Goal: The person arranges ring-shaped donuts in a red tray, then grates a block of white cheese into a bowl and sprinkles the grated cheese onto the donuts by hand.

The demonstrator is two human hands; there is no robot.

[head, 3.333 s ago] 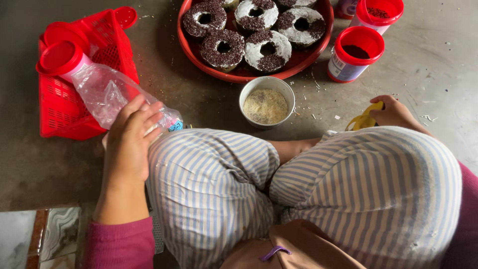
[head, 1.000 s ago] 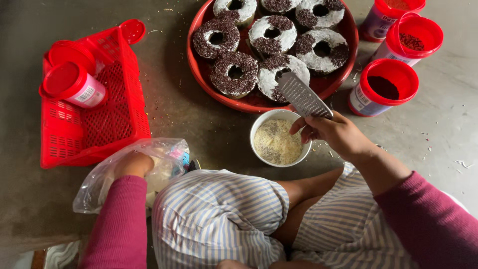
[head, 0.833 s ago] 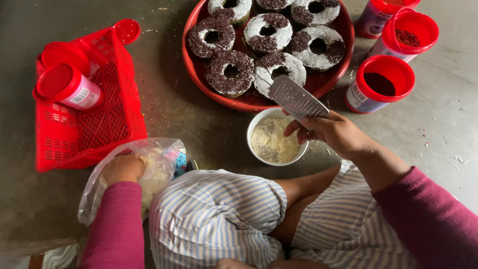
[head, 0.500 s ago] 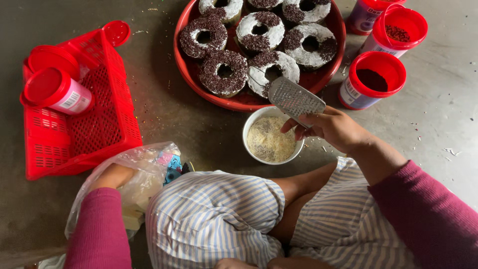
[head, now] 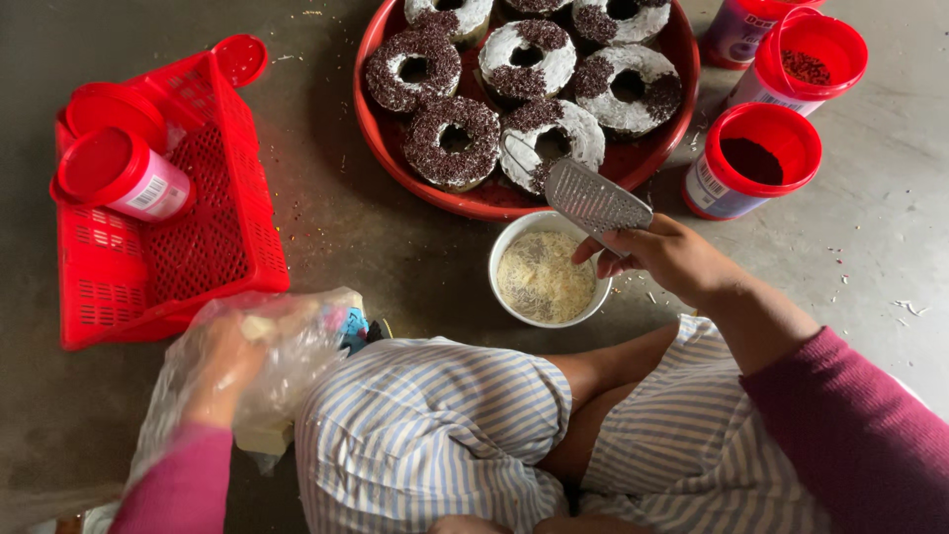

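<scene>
Gripping a small metal grater [head: 596, 201], the right hand [head: 670, 259] holds it over the white bowl [head: 546, 278] of shreds, near the red tray [head: 390, 143]. At near left, the left hand [head: 225, 358] clutches a clear plastic bag [head: 287, 348] beside the red basket [head: 188, 252].

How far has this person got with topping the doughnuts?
Done: the doughnuts on the red tray already wear chocolate sprinkles, and the white bowl holds grated shreds. In hand: the right hand holds a small metal grater over the bowl, while the left hand is inside a clear plastic bag. Left: no shreds show on any doughnut yet.
</scene>
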